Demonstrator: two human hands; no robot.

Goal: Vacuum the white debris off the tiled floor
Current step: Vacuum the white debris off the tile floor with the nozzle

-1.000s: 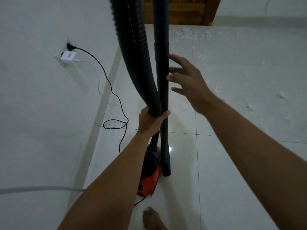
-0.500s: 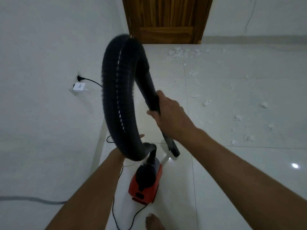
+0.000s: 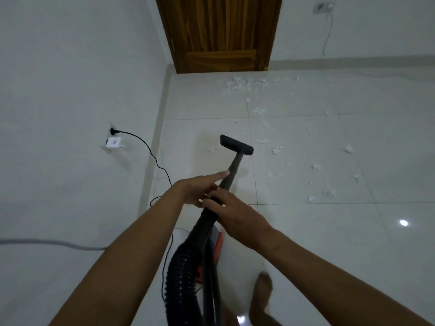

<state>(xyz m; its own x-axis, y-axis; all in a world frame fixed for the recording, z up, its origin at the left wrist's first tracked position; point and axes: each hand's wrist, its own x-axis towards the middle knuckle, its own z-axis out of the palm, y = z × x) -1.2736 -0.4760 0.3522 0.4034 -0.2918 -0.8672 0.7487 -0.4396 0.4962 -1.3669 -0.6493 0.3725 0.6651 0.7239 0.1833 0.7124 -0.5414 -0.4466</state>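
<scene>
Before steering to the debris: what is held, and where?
The right hand grips the vacuum wand at its upper end; the left hand only touches it with straight fingers lower down.

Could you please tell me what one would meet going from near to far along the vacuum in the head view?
Going outward: corrugated hose → right hand gripping the wand → left hand → floor nozzle → white debris pile → wooden door.
</scene>
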